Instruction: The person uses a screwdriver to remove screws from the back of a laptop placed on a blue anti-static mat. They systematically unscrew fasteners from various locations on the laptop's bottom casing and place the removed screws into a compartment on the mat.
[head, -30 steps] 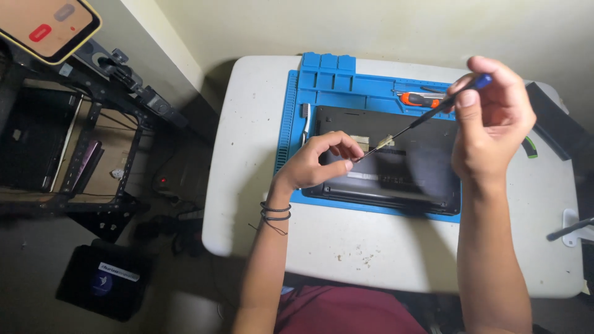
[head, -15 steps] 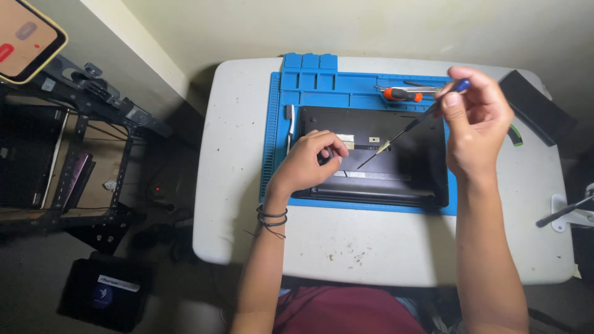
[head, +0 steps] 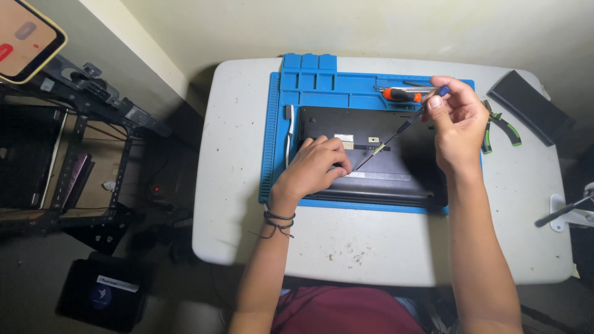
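Now pinching the blue-capped top of a long thin screwdriver [head: 396, 133] between thumb and fingertips of the right hand [head: 458, 127], closed snugly round it, above the far right part of the dark laptop [head: 408, 164]. Slanting the shaft down and leftward, bringing the tip onto the laptop's underside, just beside the left hand [head: 312, 167]. Resting that left hand knuckles-up on the same surface, fingers curled in narrow, fingertips close by the tip; not showing whether gripping something small or merely pressing down.

Lying bottom-up on the blue work mat [head: 275, 154], in the middle of the white table [head: 371, 247], with pale stickers near the tip.

Judging from so high a grip and so steep a slant: probably risking a slip, skating across the plastic, scratching it or jabbing the curled fingers nearby. Possibly also chewing up a screw head by meeting it at an angle. Possibly losing a tiny freed screw, rolling off the mat toward the near table edge.

Farther out, possibly nudging the orange-handled screwdriver [head: 402, 94] in the mat's far tray or the green-handled pliers [head: 498, 127] on the right with the raised wrist.
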